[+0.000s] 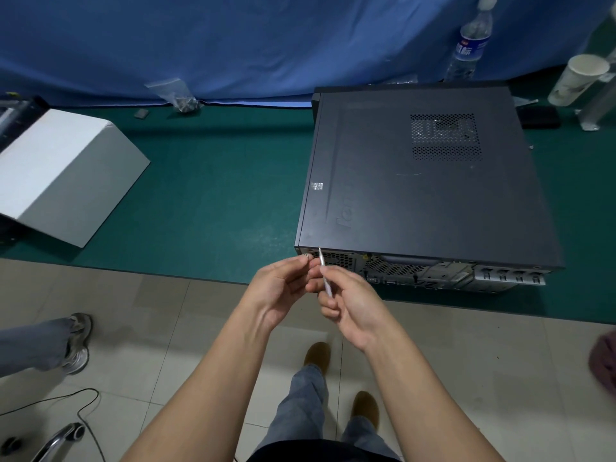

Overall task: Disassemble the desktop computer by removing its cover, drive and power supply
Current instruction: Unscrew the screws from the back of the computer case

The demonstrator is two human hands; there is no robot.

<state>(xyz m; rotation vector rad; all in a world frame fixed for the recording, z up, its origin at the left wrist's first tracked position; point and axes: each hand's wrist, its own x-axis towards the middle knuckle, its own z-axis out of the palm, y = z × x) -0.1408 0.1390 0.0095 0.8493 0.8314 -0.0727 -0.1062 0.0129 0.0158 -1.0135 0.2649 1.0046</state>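
While lying flat on its side toward the right of the green mat point(206, 195), with its rear panel point(433, 268) facing the near edge, looks heavy and rigid, this desktop computer point(433, 181): a steel box, best shifted by its bottom edges or corners with both hands rather than by anything at the back. Still carries its cover point(400, 201), a broad dark sheet of thin metal with a perforated vent far right; probably light but springy, with sharp rims, so likely best slid toward the near side by the lip at the rear edge and lifted flat. Leaves plenty of open mat to the left, between the case and the white cardboard box point(63, 181), good room for laying the cover down; offers much less space to the right and far side, where a water bottle point(470, 41), a paper cup point(576, 78) and a small bag of parts point(180, 95) stand near the blue curtain. Hangs close to the near mat edge, so little margin there before the floor. Grips a slim screwdriver point(325, 275) in the right hand point(346, 301), tip up by the rear left corner. Pinches something small, probably a screw point(305, 257), in the left hand point(283, 288): tiny, easily dropped.
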